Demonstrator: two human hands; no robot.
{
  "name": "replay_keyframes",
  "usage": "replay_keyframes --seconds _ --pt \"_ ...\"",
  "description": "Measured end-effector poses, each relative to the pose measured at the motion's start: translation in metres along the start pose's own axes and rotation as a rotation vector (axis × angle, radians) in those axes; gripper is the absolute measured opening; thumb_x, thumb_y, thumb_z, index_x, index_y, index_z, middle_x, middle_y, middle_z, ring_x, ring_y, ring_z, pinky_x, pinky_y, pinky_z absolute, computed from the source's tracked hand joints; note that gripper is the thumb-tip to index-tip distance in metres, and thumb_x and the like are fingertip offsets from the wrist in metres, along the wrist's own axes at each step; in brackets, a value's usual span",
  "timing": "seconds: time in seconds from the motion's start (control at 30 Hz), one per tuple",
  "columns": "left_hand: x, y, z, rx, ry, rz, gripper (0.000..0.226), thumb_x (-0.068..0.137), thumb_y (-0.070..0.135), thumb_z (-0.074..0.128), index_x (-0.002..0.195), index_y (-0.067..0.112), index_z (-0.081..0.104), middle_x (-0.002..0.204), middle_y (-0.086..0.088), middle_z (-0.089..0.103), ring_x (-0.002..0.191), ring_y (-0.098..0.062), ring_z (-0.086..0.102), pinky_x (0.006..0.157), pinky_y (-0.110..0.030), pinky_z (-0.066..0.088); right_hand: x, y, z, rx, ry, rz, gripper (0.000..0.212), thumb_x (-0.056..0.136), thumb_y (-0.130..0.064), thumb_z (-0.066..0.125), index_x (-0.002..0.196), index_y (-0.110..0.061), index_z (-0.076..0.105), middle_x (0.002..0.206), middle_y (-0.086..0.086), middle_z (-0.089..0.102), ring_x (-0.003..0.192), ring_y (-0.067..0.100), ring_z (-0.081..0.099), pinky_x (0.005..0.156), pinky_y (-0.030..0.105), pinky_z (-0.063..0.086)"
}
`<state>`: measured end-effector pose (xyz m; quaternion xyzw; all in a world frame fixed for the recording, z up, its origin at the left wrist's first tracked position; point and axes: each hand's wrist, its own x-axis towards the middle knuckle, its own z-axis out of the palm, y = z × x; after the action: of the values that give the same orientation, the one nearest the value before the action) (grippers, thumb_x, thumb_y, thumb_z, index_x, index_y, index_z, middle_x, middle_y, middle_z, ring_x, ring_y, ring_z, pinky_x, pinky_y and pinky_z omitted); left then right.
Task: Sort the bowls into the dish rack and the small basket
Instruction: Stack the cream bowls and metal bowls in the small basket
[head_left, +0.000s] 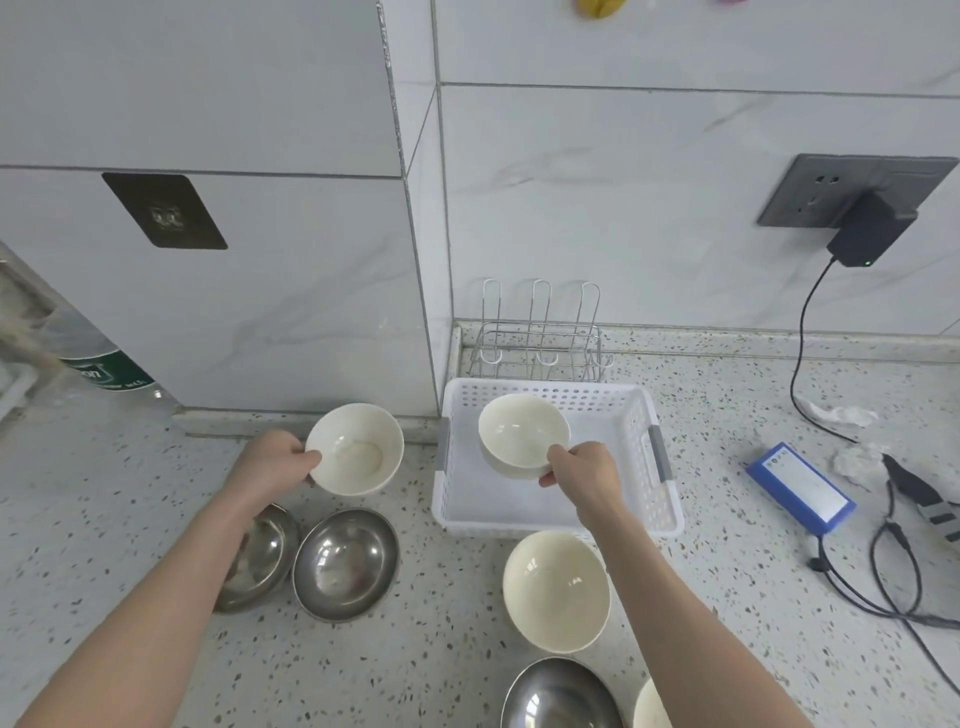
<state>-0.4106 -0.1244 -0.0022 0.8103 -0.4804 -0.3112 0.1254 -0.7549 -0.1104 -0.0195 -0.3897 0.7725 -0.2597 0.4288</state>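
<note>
Basket (639, 415) white, perforated, grey handles. Bowl over basket (522, 428) cream; bowl left of basket (356, 449) cream; bowl below basket (556, 590) cream. Steel bowls (345, 564) silver. Counter (441, 649) pale, dark-speckled. Box right of basket (800, 486) blue, white label.

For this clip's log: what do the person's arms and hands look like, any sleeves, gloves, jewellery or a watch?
Both forearms are bare as far as the frame shows: no sleeve reaches into view. The left hand and the right hand wear no gloves, and no watch, bracelet or wrist strap shows on either wrist. No ring is visible on the fingers that show, though some are hidden.
</note>
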Motion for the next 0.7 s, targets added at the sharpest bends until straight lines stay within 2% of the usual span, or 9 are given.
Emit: replay_keyframes --seconds 0.07,0.23,0.3,0.47,0.6,0.7 --pt "-0.006 0.001 -0.006 -0.051 0.007 -0.019 0.032 0.081 0.003 0.061 0.050 0.009 0.063 0.043 0.006 0.062 0.055 -0.015 0.052 0.053 -0.027 0.032 0.003 -0.002 0.008 -0.007 -0.024 0.006 0.022 0.081 -0.017 0.048 0.062 -0.008 0.057 0.059 0.000 0.071 0.045 0.014 0.036 0.046 0.024 0.029" --pt "-0.026 0.002 -0.016 -0.182 -0.024 -0.018 0.018 0.081 0.003 0.060 0.071 0.009 0.074 0.065 -0.007 0.075 0.076 -0.019 0.064 0.068 -0.028 0.041 0.012 -0.005 0.026 0.011 -0.063 0.039 0.022 0.082 -0.014 0.047 0.084 -0.001 0.065 0.066 0.003 0.072 0.050 0.015 0.040 0.047 0.025 0.031" --pt "-0.035 0.003 -0.017 -0.204 -0.032 -0.007 0.017 0.081 0.003 0.061 0.073 0.008 0.075 0.066 -0.006 0.075 0.078 -0.018 0.066 0.070 -0.028 0.042 0.015 -0.005 0.031 0.024 -0.067 0.047 0.024 0.083 -0.013 0.047 0.087 0.001 0.066 0.068 0.003 0.071 0.051 0.015 0.041 0.048 0.025 0.032" --pt "-0.053 0.013 -0.012 -0.253 -0.075 0.020 0.020 0.084 0.002 0.061 0.070 0.009 0.075 0.059 0.002 0.073 0.066 -0.001 0.064 0.064 -0.021 0.038 0.020 -0.002 0.043 0.029 -0.061 0.064 0.023 0.084 -0.014 0.047 0.090 0.000 0.065 0.085 0.011 0.074 0.057 0.018 0.047 0.053 0.026 0.036" --pt "-0.063 0.025 -0.007 -0.317 -0.097 0.029 0.022 0.084 0.004 0.062 0.070 0.016 0.074 0.057 0.006 0.072 0.070 -0.008 0.062 0.075 -0.033 0.041 0.023 0.000 0.051 0.009 -0.060 0.077 0.025 0.086 -0.017 0.047 0.094 0.000 0.063 0.092 0.012 0.071 0.068 0.025 0.054 0.057 0.027 0.041" --pt "-0.068 0.034 -0.003 -0.337 -0.117 0.030 0.020 0.084 0.006 0.062 0.073 0.016 0.076 0.058 0.002 0.073 0.061 -0.004 0.058 0.084 -0.036 0.042 0.023 0.000 0.054 0.005 -0.068 0.087 0.025 0.087 -0.019 0.046 0.095 -0.002 0.063 0.093 0.011 0.071 0.067 0.022 0.053 0.054 0.026 0.039"
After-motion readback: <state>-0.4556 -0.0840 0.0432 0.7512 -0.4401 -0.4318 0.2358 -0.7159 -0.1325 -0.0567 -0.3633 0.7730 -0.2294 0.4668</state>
